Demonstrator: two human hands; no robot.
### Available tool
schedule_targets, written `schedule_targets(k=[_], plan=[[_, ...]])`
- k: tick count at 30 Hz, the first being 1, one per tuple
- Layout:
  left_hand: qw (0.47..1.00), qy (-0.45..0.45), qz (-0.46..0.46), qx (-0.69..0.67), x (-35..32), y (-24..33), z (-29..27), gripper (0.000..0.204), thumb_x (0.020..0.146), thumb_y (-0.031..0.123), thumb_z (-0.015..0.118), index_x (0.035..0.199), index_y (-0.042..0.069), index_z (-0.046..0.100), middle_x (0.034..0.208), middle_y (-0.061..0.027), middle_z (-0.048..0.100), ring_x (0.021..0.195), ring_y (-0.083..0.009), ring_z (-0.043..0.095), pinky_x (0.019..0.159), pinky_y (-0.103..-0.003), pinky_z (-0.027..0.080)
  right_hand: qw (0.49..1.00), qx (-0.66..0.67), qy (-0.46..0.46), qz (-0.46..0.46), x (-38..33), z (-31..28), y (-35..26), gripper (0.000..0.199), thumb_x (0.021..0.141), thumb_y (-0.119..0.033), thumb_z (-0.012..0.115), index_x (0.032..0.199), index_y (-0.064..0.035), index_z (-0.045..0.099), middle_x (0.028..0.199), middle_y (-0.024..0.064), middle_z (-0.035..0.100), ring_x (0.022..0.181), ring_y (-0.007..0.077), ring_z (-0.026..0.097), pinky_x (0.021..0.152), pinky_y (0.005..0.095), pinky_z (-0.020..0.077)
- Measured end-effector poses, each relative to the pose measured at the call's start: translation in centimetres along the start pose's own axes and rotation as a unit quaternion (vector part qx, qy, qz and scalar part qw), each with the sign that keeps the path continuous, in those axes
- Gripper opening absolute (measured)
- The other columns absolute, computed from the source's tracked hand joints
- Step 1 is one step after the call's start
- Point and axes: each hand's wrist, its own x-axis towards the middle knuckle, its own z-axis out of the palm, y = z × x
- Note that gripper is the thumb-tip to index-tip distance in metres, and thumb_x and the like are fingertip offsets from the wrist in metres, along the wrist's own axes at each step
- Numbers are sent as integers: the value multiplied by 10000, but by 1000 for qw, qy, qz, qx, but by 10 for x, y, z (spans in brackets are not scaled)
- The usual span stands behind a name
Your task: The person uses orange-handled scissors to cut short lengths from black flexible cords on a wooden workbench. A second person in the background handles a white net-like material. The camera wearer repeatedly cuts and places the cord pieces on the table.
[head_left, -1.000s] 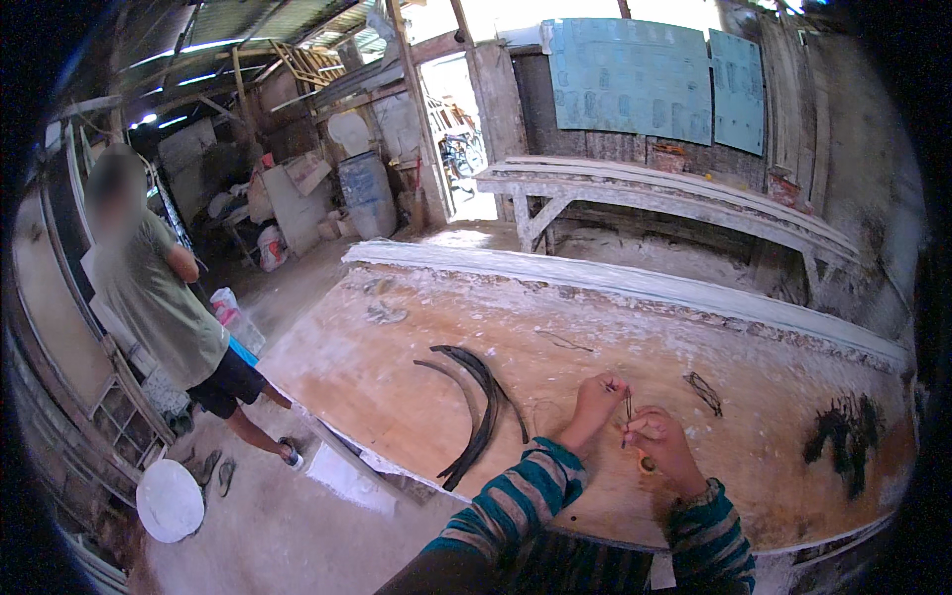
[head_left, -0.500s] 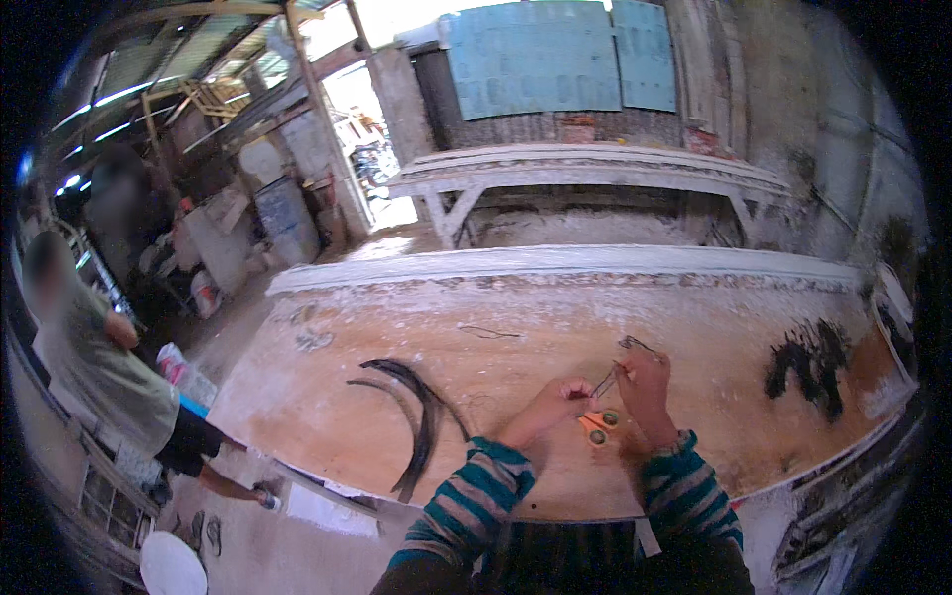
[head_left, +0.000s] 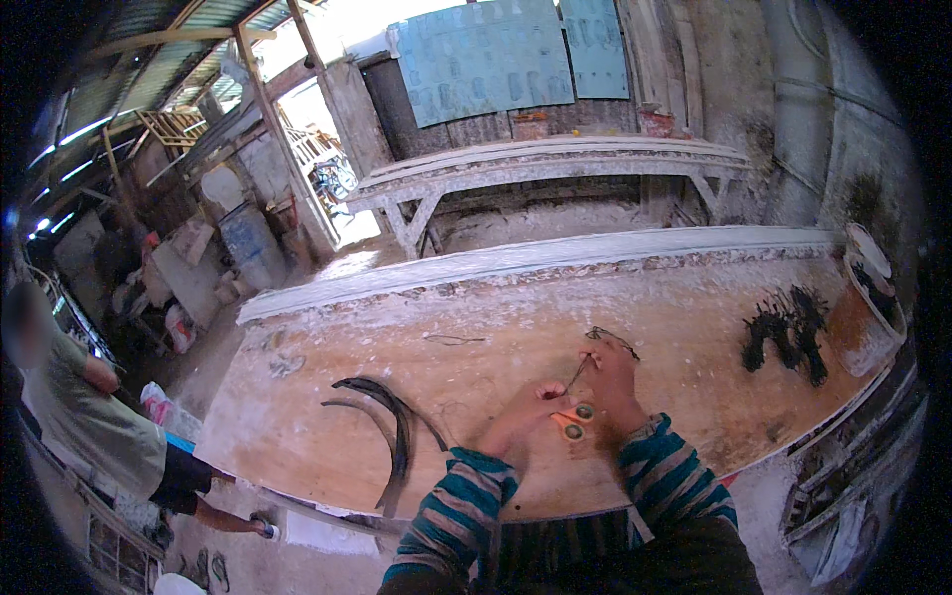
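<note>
Over the plywood tabletop [head_left: 674, 436], both my hands are closed on a thin dark wire-like strand [head_left: 576, 373]. My left hand [head_left: 521, 418] pinches its lower end. My right hand [head_left: 612, 389] grips higher up, and a dark looped end [head_left: 617, 340] sticks out beyond its fingers. Orange-handled scissors [head_left: 570, 420] show beside my left palm, their blades hidden; I cannot tell whether that hand holds them or they lie on the wood. Left of my hands lie curved black strips [head_left: 400, 436]. A loose thin strand [head_left: 454, 339] rests farther back.
Black bundled strands [head_left: 786, 332] lie at the right, beside a bucket [head_left: 865, 332] with dark contents. A long white beam [head_left: 535, 268] edges the table's far side. Behind stands a whitish bench [head_left: 555, 169]. A person [head_left: 94, 416] stands at the left with folded arms.
The whole view has swung to the right, so things appear farther left and the bucket shows more fully. The scissors' handles have turned slightly. Both hands keep hold of the strand.
</note>
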Motion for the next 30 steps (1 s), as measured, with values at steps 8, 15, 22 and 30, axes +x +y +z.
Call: schedule_targets(k=[8,15,22,30], plan=[[971,215,94,-43,12,-7,-36,59,758,83,657,774,51,611,773,-3,604,737,-91,529,684,-228,409,991,116,-35,56,3,-1,9,86,697,-58,677,744,-29,611,751,71,570,724,178,564,653,279,442],[927,305,205,78,24,-33,-66,103,773,112,650,807,16,659,799,-33,589,717,-104,519,632,-236,413,990,88,-106,-13,0,-17,-29,114,702,-142,692,718,-45,633,664,82,599,652,210,570,630,321,421],[919,315,216,95,25,-39,-69,71,807,92,600,829,25,594,773,-17,537,705,-109,504,635,-237,420,989,53,-122,-58,5,-16,-25,104,720,-135,675,712,-42,630,648,80,592,596,216,558,579,324,410],[911,344,228,7,20,-23,-65,46,850,89,543,866,47,534,752,-9,501,665,-87,468,591,-225,409,948,214,-236,-17,-7,-12,-43,89,742,-67,627,699,2,591,677,98,573,630,197,559,583,302,427]])
